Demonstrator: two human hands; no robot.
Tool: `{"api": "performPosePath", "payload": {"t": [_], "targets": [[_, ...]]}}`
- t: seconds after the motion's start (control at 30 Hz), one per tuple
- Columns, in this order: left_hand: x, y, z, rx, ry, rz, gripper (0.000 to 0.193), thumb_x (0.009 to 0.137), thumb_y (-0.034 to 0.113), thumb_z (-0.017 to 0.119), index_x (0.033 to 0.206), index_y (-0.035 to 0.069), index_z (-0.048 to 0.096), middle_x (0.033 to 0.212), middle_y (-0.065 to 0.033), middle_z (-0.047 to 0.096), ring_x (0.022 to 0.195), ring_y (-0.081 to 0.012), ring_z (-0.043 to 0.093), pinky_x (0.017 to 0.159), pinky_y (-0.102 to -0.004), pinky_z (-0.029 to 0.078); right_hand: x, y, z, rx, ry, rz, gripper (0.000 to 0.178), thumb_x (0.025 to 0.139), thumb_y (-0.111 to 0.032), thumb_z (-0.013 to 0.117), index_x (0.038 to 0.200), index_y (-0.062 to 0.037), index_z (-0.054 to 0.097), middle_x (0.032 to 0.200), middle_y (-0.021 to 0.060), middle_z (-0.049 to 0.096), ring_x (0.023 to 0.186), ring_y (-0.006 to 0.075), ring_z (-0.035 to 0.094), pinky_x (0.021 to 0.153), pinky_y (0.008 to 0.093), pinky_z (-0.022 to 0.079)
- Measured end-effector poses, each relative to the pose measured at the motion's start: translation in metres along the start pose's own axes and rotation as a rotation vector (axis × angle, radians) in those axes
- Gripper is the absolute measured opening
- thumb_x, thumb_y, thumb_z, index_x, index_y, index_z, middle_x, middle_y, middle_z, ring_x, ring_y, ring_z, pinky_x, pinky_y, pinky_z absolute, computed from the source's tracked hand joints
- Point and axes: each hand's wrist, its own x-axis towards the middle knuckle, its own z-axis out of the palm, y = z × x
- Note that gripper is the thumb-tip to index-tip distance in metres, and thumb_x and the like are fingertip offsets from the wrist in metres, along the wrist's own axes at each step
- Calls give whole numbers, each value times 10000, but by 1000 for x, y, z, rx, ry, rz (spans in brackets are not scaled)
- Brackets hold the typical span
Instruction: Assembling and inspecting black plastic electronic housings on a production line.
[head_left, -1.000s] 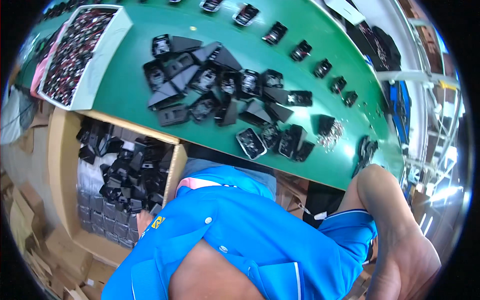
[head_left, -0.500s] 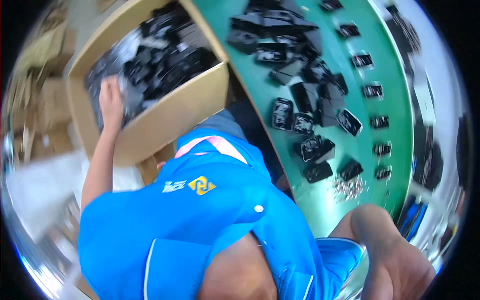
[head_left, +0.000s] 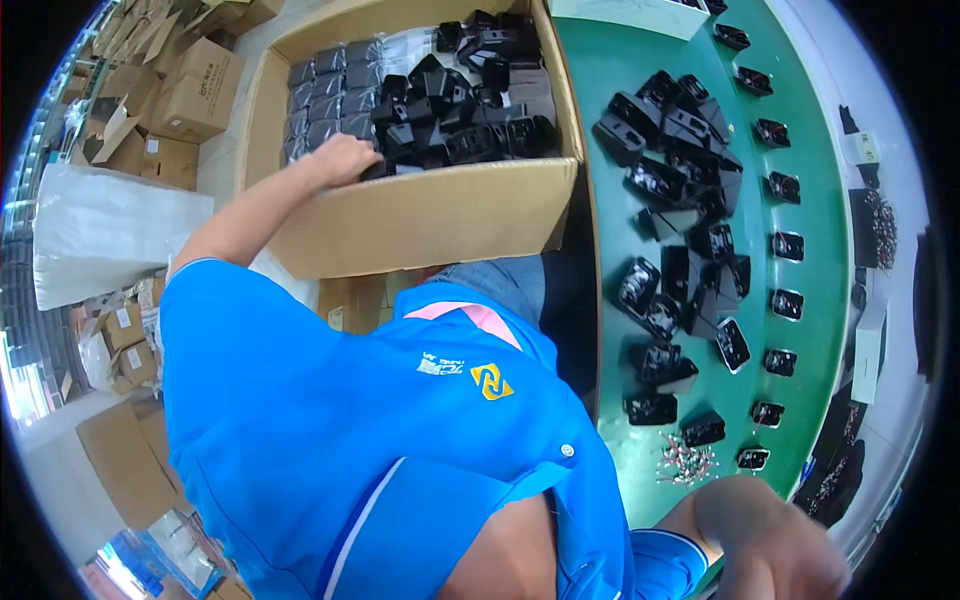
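The green tabletop (head_left: 640, 500) took up the right side, where black housings lay heaped (head_left: 655, 180) and leaning on one another; a knock at the pile's edge could probably have slid or scuffed them. The cardboard carton (head_left: 420, 220) stood open beside it, with loose black plastic housings (head_left: 430, 100) jumbled over and beside neat rows of wrapped grey packs (head_left: 340, 95). Pulling one piece out could have snagged its neighbours — they lay at all angles, tangled edge to edge — and leaning on the near wall might have bent it.

The left hand (head_left: 342, 160) lay at that wall's rim, its grip bent and only partly closed to the eye; the fingertips were hidden, so whether it held anything could not be told. The right hand (head_left: 785, 550) was raised above the tabletop's near end, blurred, its grip unreadable — nothing showed in it. Smallest of all, one dark piece (head_left: 376, 170) sat just beside the left fingers.
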Motion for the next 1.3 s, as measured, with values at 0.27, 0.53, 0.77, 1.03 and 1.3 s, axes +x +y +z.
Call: {"api": "performPosePath", "payload": {"t": [0.27,0.53,0.77,1.03,1.3], "targets": [[25,-5,-4,-516,389,42,93,911,111,594,858,37,611,893,-99,627,727,-321,620,721,-372,502,-209,-14,-90,-728,-919,852,276,820,-22,640,1094,-52,621,1115,112,680,1023,237,617,964,361,468],[16,-48,-36,-835,437,-153,127,940,130,569,891,52,658,837,-78,664,662,-298,622,642,-357,492,-324,-39,-139,-614,-1953,1165,318,948,-274,626,1180,-66,687,1164,108,655,1072,264,607,824,355,522],[20,-21,17,-4,289,-183,120,940,133,579,925,56,670,824,-93,660,641,-275,615,635,-320,475,-325,-38,-141,-661,-2045,1200,402,986,-395,570,1143,-58,723,1196,85,680,1160,253,613,796,364,571],[50,-29,4,-521,558,-72,142,889,176,640,948,55,683,901,-106,657,638,-306,635,631,-408,515,-323,-41,-143,-701,-2029,1124,376,969,-376,595,1102,-53,736,1162,89,688,1149,253,621,787,344,568],[42,-61,-17,-736,384,-245,143,851,171,678,950,68,674,899,-92,591,657,-332,640,640,-452,525,-326,-46,-150,-710,-1895,1048,367,954,-354,612,1016,-16,741,1081,140,685,1082,271,632,733,351,556]]}}
